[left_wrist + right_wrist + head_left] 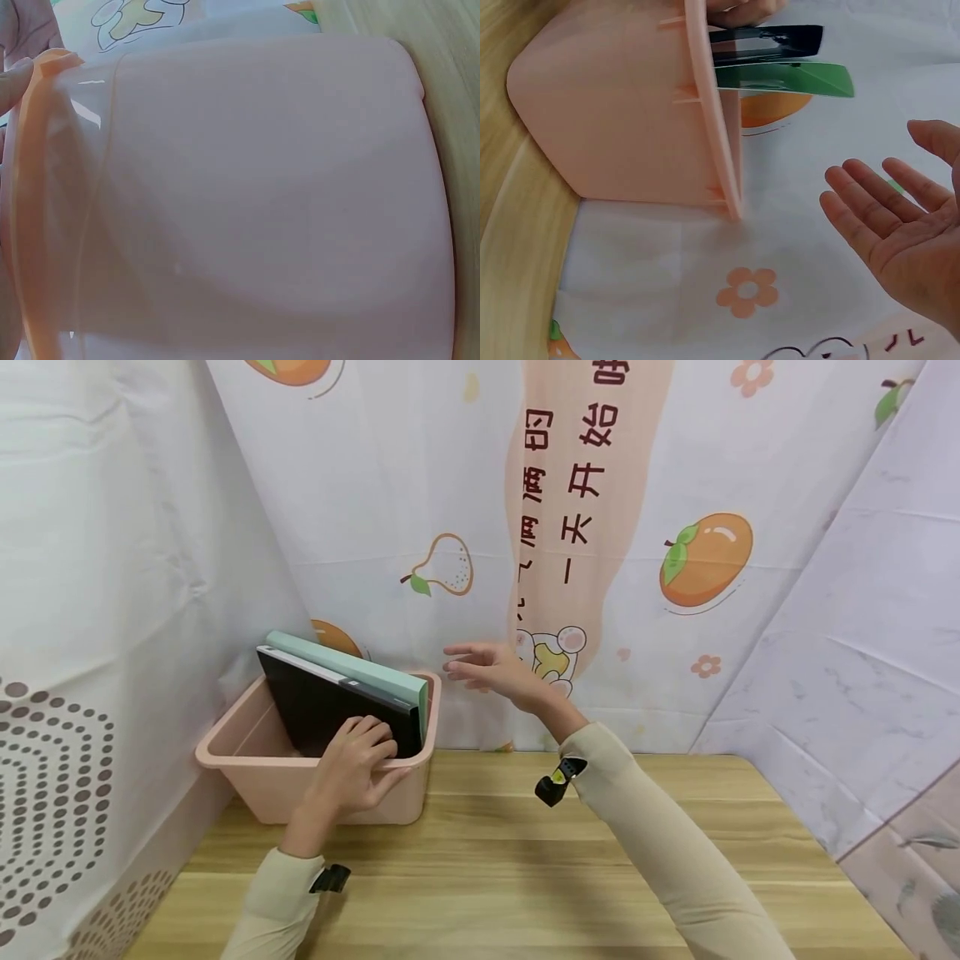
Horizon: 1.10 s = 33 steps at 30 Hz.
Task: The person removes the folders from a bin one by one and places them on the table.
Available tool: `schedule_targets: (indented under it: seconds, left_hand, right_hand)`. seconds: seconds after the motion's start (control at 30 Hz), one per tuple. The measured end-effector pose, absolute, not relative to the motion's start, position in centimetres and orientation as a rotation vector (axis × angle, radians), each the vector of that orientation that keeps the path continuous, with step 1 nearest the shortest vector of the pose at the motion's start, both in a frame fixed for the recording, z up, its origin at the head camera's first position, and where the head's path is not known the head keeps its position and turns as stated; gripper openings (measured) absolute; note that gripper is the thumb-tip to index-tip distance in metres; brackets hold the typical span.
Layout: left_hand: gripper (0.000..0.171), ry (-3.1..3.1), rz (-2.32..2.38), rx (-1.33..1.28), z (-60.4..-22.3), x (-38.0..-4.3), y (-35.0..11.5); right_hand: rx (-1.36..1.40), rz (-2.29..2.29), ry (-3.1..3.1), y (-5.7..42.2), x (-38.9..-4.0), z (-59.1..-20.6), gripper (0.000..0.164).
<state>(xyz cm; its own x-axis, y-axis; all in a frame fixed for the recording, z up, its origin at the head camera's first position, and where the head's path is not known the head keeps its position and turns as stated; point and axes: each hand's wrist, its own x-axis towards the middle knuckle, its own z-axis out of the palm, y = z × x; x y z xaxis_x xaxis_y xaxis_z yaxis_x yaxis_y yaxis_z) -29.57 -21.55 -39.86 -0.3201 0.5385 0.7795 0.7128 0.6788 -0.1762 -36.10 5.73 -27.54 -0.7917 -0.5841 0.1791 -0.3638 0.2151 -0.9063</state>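
A pink plastic bin (397, 800) stands at the left of the table. Two file folders lean inside it, a black one (307, 703) in front and a mint-green one (337, 662) behind, their upper edges sticking out above the rim. My left hand (356, 762) grips the bin's front rim, thumb outside and curled fingers inside against the black folder. In the left wrist view, the bin wall (262, 187) fills most of the picture. My right hand (907, 232) is held in the air to the right of the bin, fingers extended, holding nothing.
Under the bin is a wood-grain table (510, 877). A white printed curtain (360, 468) hangs right behind the table, and more white cloth (97, 527) closes in the left side next to the bin.
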Motion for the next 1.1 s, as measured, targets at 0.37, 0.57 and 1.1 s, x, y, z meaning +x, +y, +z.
schedule_targets:
  seconds: [0.37,0.57,1.1]
  left_hand:
    - [0.051,-1.98,-0.249,-0.968,-40.2,-29.6,-21.2]
    - [0.052,-1.98,-0.249,-0.959,-40.3,-29.6,-21.2]
    - [0.054,-1.988,-0.233,-0.937,-40.1,-29.4,-21.3]
  right_hand:
    - [-1.039,-1.64,2.207,3.5,-36.4,-30.1,0.048]
    - [-1.072,-1.619,2.2,2.4,-36.0,-30.6,0.053]
    - [-1.115,-1.592,2.22,1.3,-35.5,-30.6,0.051]
